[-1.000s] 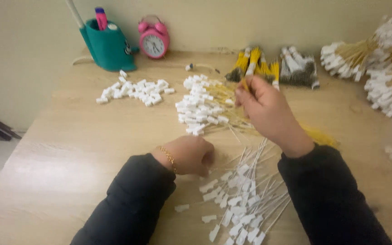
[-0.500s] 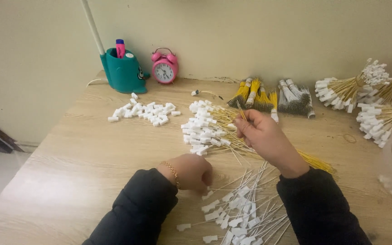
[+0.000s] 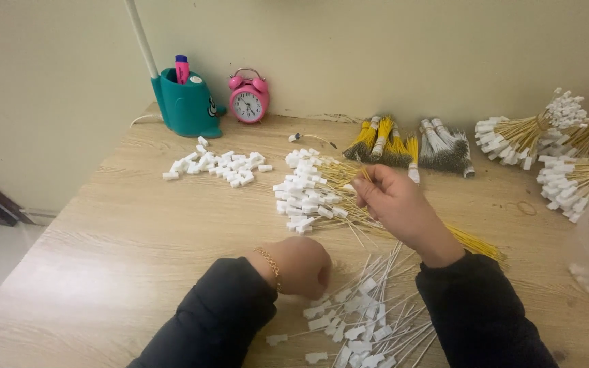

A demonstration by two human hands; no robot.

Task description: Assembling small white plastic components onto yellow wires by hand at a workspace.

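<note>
Yellow wires with white connectors (image 3: 322, 194) lie fanned across the middle of the tabletop (image 3: 103, 252), connector ends to the left, wire tails running right under the right hand (image 3: 393, 204). Right hand fingers (image 3: 365, 185) pinch one or two yellow strands at the top edge of this pile, just lifted off it; the rest of the bundle stays flat beneath the palm. Left hand (image 3: 301, 264) is curled into a loose fist resting on the tabletop, touching the upper edge of a second heap, the white wires with white connectors (image 3: 363, 320); whether it grips a wire inside the fist cannot be told. Risk, as judged: the pinched strand is tangled among neighbours, so a pull may drag several out or scatter the pile. Loose white connectors (image 3: 216, 163) lie well apart to the left, near the teal pen holder (image 3: 185, 105) and pink alarm clock (image 3: 249, 102)
</note>
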